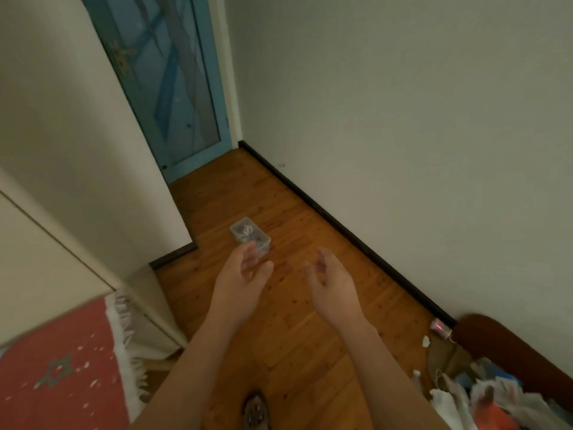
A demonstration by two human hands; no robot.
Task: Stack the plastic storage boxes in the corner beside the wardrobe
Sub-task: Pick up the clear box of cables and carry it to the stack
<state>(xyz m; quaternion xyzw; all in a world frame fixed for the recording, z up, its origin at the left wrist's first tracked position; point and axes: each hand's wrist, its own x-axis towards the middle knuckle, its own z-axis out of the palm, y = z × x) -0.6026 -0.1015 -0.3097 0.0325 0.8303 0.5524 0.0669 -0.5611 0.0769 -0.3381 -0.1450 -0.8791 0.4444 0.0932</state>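
A small clear plastic storage box (249,234) with small items inside sits on the wooden floor, a short way out from the white wardrobe (93,150) on the left. My left hand (243,274) hovers just in front of the box, fingers curled and apart, its fingertips overlapping the box's near edge; contact cannot be told. My right hand (331,280) is to the right of the box, apart from it, fingers loosely curled and holding nothing.
A blue glass-panelled door (173,88) closes the far end of the narrow floor strip. A white wall with dark skirting (341,225) runs along the right. A red fringed cloth (62,367) lies at lower left. A clutter pile (483,395) lies at lower right.
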